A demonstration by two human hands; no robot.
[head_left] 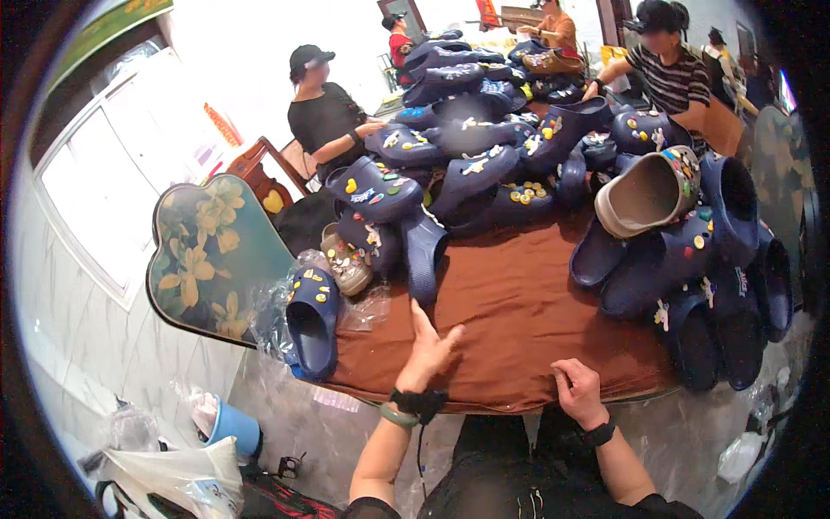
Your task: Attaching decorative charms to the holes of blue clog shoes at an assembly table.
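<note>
My left hand [425,353] is over the brown cloth with thumb and fingers apart, holding nothing. Its fingertips reach the lower end of a navy clog [423,268] that leans down from the pile; whether they touch it I cannot tell. My right hand [579,394] is at the cloth's near edge, fingers curled in, and no object shows in it. To the left, a navy clog [312,322] with yellow charms stands by a beige clog [347,264]. On the right, a taupe clog [641,197] lies on top of several navy clogs [661,259].
Clogs with charms are heaped across the table, which has a brown cloth [510,311]. Clear plastic wrap [275,307] lies at its left edge. A flowered chair back [212,259], a blue bin [233,430] and a white bag [186,480] are leftward. Other people [324,117] work around the table.
</note>
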